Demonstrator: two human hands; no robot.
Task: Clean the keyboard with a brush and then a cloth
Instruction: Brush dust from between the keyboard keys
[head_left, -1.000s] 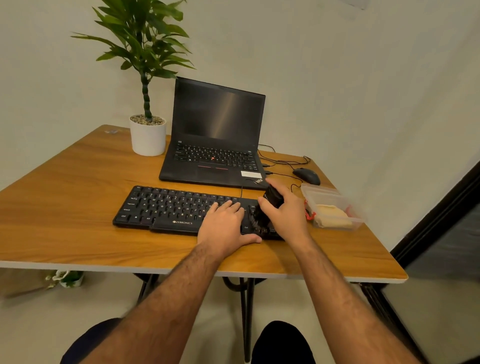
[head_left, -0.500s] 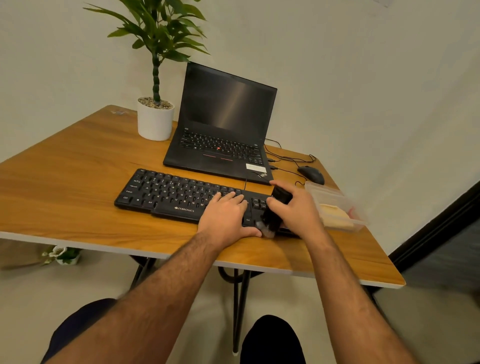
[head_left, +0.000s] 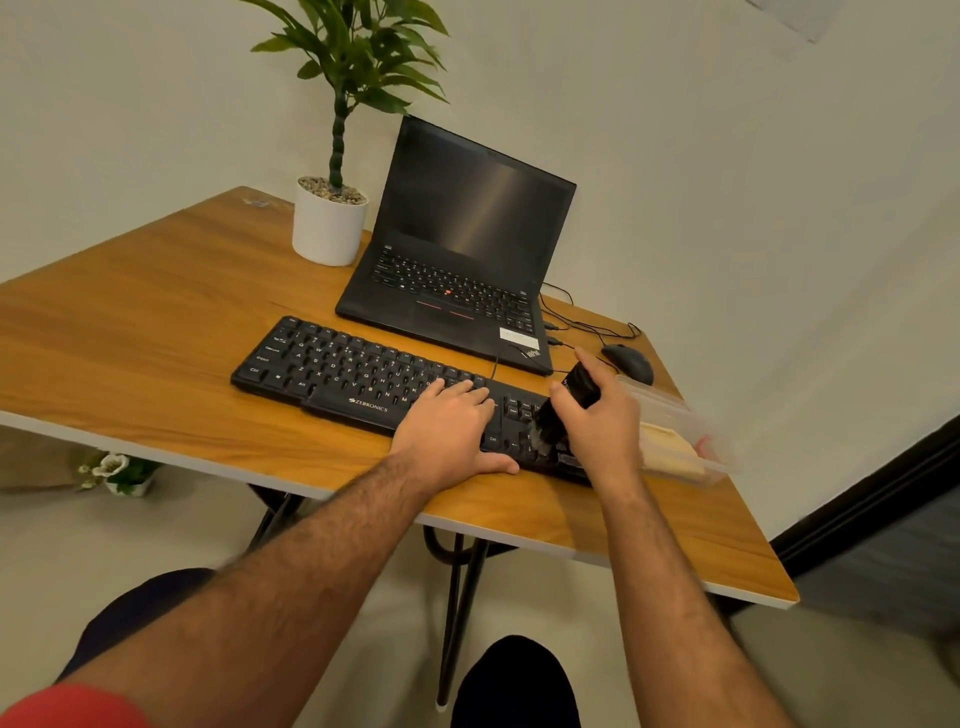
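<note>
keyboard (head_left: 363, 374): 1 | brush (head_left: 566, 408): 1 | laptop (head_left: 467, 260): 1 | mouse (head_left: 629, 362): 1 | potted plant (head_left: 329, 228): 1 | plastic container (head_left: 675, 431): 1 | hands: 2

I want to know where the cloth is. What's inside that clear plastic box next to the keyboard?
Inside the clear plastic box lies something pale yellow and folded, maybe the cloth, plus a bit of red. The right hand holding the brush covers the box's near corner, so anything there is hidden.

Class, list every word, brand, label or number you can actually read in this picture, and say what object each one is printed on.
"ZEBRONICS": white brand name on the front edge of the black keyboard.
"Ctrl": on a key beside the left hand.
Other keyboard key legends: mostly too small to read reliably.
White sticker on the laptop: text too blurred to read.
Laptop keys and corner logo: too small to read.
Brush in the right hand: nothing legible.
</note>
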